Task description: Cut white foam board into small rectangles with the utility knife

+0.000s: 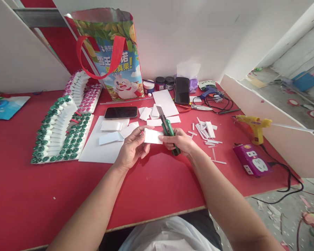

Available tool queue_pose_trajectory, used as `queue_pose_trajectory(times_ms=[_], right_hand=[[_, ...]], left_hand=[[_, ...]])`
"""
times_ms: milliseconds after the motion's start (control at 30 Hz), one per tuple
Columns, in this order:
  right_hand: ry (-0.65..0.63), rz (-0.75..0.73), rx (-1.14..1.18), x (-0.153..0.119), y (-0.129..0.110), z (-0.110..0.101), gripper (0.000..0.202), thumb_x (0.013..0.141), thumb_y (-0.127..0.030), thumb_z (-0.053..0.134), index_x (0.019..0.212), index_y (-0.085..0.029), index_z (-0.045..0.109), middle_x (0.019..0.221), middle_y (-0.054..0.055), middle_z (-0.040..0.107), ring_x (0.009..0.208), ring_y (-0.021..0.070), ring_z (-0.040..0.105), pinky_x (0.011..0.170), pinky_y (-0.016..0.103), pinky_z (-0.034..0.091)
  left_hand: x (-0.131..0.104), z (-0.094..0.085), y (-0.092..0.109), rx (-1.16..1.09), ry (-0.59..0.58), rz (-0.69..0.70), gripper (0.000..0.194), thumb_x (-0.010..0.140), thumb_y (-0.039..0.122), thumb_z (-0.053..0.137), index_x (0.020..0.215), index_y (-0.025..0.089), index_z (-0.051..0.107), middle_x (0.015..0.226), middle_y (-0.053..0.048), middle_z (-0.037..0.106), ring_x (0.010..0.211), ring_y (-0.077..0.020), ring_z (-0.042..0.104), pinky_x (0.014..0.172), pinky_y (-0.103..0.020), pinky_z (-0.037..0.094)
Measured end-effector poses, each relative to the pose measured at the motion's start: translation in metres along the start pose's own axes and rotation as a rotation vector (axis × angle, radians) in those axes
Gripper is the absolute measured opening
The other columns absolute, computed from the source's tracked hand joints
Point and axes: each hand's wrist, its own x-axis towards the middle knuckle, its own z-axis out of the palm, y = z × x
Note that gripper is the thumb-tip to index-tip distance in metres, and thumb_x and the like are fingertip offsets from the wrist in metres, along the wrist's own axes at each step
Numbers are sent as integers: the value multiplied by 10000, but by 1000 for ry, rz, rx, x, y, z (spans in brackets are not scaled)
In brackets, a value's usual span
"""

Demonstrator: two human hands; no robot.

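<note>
Between my two hands is a small white rectangular board piece, raised above the red table. My left hand pinches its left end between thumb and fingers. My right hand is wrapped round a green utility knife, its blade out and pointing up and away from me. The right thumb also touches the right end of the board piece. Under and beyond my left hand lie a large white sheet and several cut white strips. Thin white offcuts are heaped right of my right hand.
Two phones, one lying flat and one propped up, are at the back. A patterned bag stands behind. Green-and-white decorated pieces sit left. A yellow glue gun, purple power socket and scissors are right.
</note>
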Motion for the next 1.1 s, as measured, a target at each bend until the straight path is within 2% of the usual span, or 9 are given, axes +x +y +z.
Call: queue_pose_trajectory(times_ms=[233,400,633,800,1100], right_hand=[[11,135,91,1,0,1,511,517,-288,952,595,-175,460,493,-100,331,452,13,238,412,167,174],[22,168,116,1,-2,-1,474,557,-253,927,570,-167,461,501,-87,350,450,11,232,397,156,182],[59,234,158,3,-3,-3,388,636,-214,844,571,-165,465,517,-71,372,438,13,226,373,155,188],[64,252,156,1,-5,-1,385,659,-191,820,562,-173,447,497,-86,316,437,15,193,361,155,177],[78,239,191,2,-4,1,406,678,-184,813,540,-168,431,502,-84,324,432,10,201,351,146,184]], left_hand=[[2,4,-1,-64,-60,-15,357,946,468,588,1195,216,543,567,41,584,370,-110,478,372,-207,364],[4,5,-1,-79,-72,-8,403,931,475,609,1196,186,515,589,33,594,392,-120,513,374,-209,372],[0,5,-1,86,-36,77,502,927,421,648,1330,217,430,648,43,626,474,-128,594,439,-209,440],[-1,6,-4,300,-19,139,344,932,436,642,1153,194,537,706,26,641,558,-135,660,519,-237,530],[4,9,-10,291,35,191,318,940,463,618,1065,180,550,706,9,656,561,-159,679,514,-276,570]])
